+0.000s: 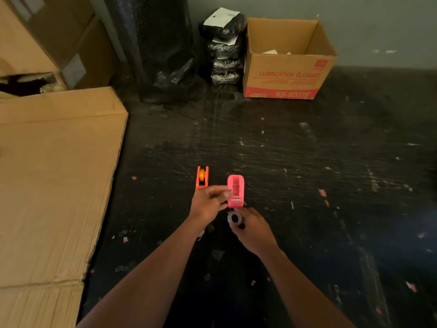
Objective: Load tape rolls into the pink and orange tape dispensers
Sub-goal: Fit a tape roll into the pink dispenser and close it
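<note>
On the dark floor stand two tape dispensers side by side. The orange dispenser (202,177) on the left has a yellow roll sitting in its cradle. The pink dispenser (235,191) on the right shows a hollow cradle with nothing in it. My left hand (207,204) pinches a small clear strip or end of tape right at the pink dispenser's left side. My right hand (253,229) sits just below the pink dispenser and grips a clear tape roll (234,218) with a dark core. Part of the roll is hidden by my fingers.
A large flattened cardboard sheet (54,181) lies at the left. An open cardboard box (287,67) marked LUBRICATION CLEANER stands at the back, next to stacked black wrapped parcels (224,50) and a tall black wrapped roll (163,50). Paper scraps litter the floor.
</note>
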`<state>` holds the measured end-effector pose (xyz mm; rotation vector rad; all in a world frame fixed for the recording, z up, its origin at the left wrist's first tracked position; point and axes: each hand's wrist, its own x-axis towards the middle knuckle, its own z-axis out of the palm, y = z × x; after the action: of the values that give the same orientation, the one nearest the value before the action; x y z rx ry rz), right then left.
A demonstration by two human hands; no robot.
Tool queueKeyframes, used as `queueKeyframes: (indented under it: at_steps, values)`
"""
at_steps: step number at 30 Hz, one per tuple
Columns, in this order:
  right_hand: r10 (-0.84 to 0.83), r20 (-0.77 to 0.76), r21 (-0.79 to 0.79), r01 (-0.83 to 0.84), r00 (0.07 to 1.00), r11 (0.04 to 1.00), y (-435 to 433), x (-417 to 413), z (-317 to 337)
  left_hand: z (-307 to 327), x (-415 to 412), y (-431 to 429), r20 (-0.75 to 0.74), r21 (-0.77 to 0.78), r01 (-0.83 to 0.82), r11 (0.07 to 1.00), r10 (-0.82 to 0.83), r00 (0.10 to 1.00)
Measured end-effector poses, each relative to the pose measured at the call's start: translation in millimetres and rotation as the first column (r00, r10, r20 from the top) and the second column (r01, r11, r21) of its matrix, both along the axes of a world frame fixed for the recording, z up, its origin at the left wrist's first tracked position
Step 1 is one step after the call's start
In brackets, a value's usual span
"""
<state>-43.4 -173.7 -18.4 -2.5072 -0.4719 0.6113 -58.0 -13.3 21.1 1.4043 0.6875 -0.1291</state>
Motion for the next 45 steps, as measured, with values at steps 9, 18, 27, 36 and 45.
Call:
queueKeyframes:
  at_steps: [9, 18, 27, 36, 45]
  values:
    - [-0.219, -0.188, 0.544, 0.288, 0.957, 0.788, -8.2, 20.7, 34.8, 14.3, 7.0, 0.0, 0.087, -0.016, -0.045, 0.999, 0.046, 0.995]
    - [-0.158, -0.301, 0.658, 0.325, 0.940, 0.679, -1.9, 35.8, 56.9, 30.2, 12.4, -2.4, 0.139, -0.046, -0.009, 0.999, 0.015, 0.990]
    - [-0.172, -0.459, 0.664, 0.465, 0.872, 0.586, -1.9, 40.7, 69.3, 31.8, 15.6, -3.3, 0.164, -0.062, 0.048, 0.997, -0.037, 0.986]
    - [-0.122, -0.531, 0.662, 0.500, 0.839, 0.558, -4.2, 50.5, 65.5, 25.4, 19.5, -0.5, 0.169, -0.061, 0.080, 0.995, -0.069, 0.983]
    - [-0.085, -0.485, 0.628, 0.414, 0.870, 0.658, -9.4, 59.2, 66.7, 26.2, 18.3, 5.6, 0.171, -0.133, 0.096, 0.986, -0.073, 0.983]
